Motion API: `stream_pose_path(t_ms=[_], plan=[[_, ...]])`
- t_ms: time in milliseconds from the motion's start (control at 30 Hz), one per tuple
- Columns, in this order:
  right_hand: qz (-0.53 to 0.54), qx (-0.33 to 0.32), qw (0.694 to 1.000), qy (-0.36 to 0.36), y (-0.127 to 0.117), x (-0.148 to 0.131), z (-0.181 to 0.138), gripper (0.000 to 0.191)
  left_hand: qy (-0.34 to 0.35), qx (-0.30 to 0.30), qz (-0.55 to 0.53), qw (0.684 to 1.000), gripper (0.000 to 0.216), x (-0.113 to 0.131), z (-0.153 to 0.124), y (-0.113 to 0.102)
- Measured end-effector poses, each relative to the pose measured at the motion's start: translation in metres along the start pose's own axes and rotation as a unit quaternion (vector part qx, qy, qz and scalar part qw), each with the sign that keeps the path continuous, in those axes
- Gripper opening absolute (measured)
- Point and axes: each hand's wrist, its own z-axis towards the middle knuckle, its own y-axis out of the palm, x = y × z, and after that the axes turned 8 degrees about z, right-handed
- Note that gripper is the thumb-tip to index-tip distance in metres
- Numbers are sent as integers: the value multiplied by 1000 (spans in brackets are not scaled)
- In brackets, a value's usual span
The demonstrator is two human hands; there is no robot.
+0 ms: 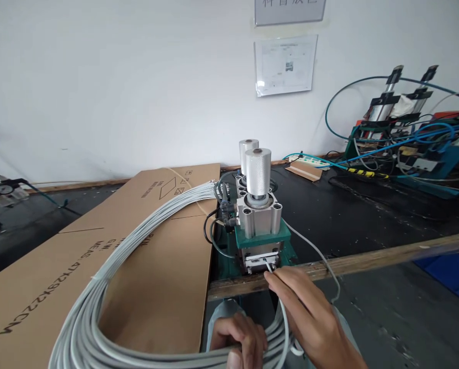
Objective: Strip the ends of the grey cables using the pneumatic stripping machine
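A thick bundle of pale grey cables [110, 256] loops over the flat cardboard and curves back to the bench's front edge. The fingers of my left hand [239, 338] are curled round the bundle at the bottom of the view. A single cable [284, 323] is pinched in my right hand [310, 318], just in front of the press. Its tip points into the slot between the white jaws [260, 260] of the pneumatic press [258, 215], which has a green plate and knurled silver cylinders. How far the tip reaches inside is hidden.
Printed cardboard [167, 277] covers the bench's left part. A wooden strip [367, 253] edges the black bench top [344, 215]. More pneumatic machines with blue hoses [414, 138] stand at right, near a power strip [308, 162]. A gauge [5, 189] sits far left.
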Motion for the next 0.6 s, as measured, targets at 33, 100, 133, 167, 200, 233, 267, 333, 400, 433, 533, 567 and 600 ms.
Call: stream_pose_path(t_ms=[33,100,133,167,200,233,267,333,400,433,533,567,600], plan=[[-1,3,1000,-2,0,0,3,48,8,-23,-2,1000,20,-1,2,-3],[-9,17,1000,-12,-1,-2,11,38,23,-68,-5,997,22,-4,6,-9],[-15,24,999,-19,-1,-3,15,34,29,-87,-6,996,22,-4,7,-11],[-21,30,999,-23,-2,-4,19,31,34,-102,-7,994,23,-4,8,-13],[-23,34,999,-26,-3,-4,23,30,38,-113,-8,993,23,-4,9,-14],[-24,35,999,-29,-3,-5,26,29,42,-121,-9,992,24,-4,9,-14],[-25,35,999,-30,-4,-5,28,29,44,-127,-11,991,24,-4,9,-14],[-23,31,999,-32,-4,-5,31,29,46,-132,-14,990,25,-3,9,-14],[-18,29,999,-36,-4,-5,31,29,41,-129,-16,991,25,-2,8,-14],[-15,28,999,-38,-4,-5,31,29,37,-125,-18,991,25,-2,7,-14],[-12,26,999,-40,-3,-4,32,29,19,-98,-23,995,23,-5,3,-16],[-12,24,999,-40,-3,-3,32,29,12,-84,-27,996,22,-7,1,-17],[-13,22,999,-39,-3,-3,33,30,6,-66,-30,997,22,-9,-1,-19]])
